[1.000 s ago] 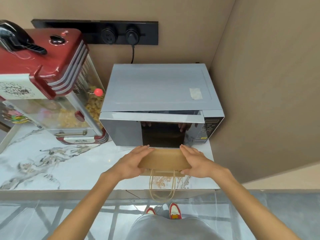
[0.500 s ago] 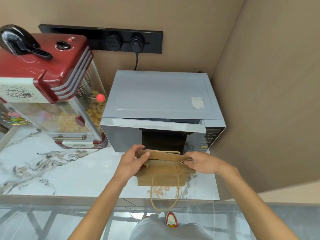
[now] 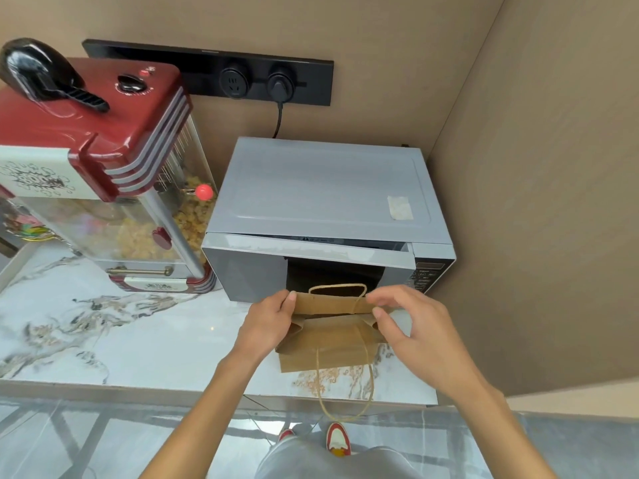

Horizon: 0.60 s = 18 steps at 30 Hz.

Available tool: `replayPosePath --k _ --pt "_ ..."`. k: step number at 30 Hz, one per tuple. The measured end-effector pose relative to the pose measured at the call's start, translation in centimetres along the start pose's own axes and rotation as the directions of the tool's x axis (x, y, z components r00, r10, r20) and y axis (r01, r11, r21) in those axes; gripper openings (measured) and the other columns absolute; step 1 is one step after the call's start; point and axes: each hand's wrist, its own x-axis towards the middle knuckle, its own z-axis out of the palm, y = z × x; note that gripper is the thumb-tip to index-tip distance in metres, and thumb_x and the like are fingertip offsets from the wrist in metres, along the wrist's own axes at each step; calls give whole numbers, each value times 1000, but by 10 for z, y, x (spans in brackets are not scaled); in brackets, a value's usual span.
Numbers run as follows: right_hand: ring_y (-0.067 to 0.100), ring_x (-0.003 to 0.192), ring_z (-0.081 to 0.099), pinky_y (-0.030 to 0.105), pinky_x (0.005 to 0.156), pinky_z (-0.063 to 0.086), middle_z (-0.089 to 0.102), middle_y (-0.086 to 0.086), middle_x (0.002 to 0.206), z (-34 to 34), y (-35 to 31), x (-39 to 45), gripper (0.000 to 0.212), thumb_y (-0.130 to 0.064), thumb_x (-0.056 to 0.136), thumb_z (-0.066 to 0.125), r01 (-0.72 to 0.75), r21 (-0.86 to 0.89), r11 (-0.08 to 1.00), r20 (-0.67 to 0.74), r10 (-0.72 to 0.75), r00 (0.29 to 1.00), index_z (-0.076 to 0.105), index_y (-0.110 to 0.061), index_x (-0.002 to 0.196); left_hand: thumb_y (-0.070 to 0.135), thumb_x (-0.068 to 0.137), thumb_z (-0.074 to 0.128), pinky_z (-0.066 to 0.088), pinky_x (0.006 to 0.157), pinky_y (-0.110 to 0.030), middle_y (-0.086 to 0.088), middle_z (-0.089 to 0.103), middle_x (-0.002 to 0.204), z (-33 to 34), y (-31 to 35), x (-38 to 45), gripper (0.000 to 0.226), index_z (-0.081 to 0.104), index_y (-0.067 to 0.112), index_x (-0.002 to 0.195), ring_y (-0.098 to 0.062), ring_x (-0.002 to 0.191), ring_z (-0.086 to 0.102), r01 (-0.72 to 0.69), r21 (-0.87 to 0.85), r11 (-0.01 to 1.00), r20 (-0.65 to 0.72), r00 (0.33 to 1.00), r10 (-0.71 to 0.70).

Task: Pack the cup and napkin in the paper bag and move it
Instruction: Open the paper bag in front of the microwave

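No text can be read

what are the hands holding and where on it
Both hold the brown paper bag at its mouth: left hand grips the left rim, right hand pinches the right rim.

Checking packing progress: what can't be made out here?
Head view only.
Paper bag interior: mouth barely parted, its own panels hide any contents.
Right hand grip on the bag rim: its own fingers cover the contact.
Microwave cavity: dark behind the door.
Popcorn machine: cut off by the left edge.
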Motion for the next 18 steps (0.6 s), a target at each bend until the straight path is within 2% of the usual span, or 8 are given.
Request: replayPosePath --k 2,4,6,8,10,13,16,18 --pt "-6 96 65 5 80 44 73 -25 101 1 -14 -4 21 -22 97 58 49 88 995 137 -61 989 70 -37 105 40 105 33 40 75 -32 7 58 80 -2 2 2 35 53 31 77 -20 84 56 -16 30 999 0 1000 16" --pt "-11 87 63 6 74 46 74 -20 108 11 -18 3 29 -16 102 50 52 77 996 303 -73 950 71 -34 113 36 105 36 39 70 -33 8 55 72 -4 2 6 39 47 30 68 -22 79 55 -35 45 998 0 999 35" --pt "-7 101 61 16 87 50 69 -8 126 28 -13 18 36 -11 104 43 58 -52 997 435 -29 900 66 -27 126 35 105 36 39 69 -33 8 56 73 -7 5 8 38 48 30 69 -20 77 55 -49 80 996 16 999 48" --pt "16 117 60 37 96 52 63 2 135 45 -8 38 42 -7 102 39 102 -215 971 522 26 853 60 -24 134 36 105 35 39 67 -33 8 57 74 -9 9 7 36 49 30 72 -15 74 54 -64 128 990 27 998 61" --pt "28 112 62 46 90 55 63 8 133 59 -6 56 47 -3 97 38 155 -297 942 572 45 819 58 -22 135 36 104 34 45 66 -37 4 58 74 -10 13 7 35 48 28 73 -19 75 57 -86 152 985 26 996 84" --pt "31 90 64 49 75 57 68 11 108 77 -2 73 41 -2 91 40 206 -365 908 628 76 774 63 -19 120 36 104 35 51 75 -44 -1 61 78 -12 15 7 33 51 23 79 -26 80 59 -86 110 990 24 996 84" --pt "31 85 64 48 72 57 67 11 98 91 4 80 30 -3 91 43 229 -384 894 619 66 782 62 -18 108 36 104 37 49 74 -43 2 60 73 -13 17 4 37 48 29 70 -27 80 58 -113 53 992 11 994 113" --pt "31 84 63 50 73 56 68 12 96 96 6 83 24 -1 91 44 224 -377 899 602 54 797 62 -14 102 41 103 36 52 80 -44 -1 64 84 -11 17 -3 33 55 36 76 -28 88 60 -140 32 990 -25 990 140"
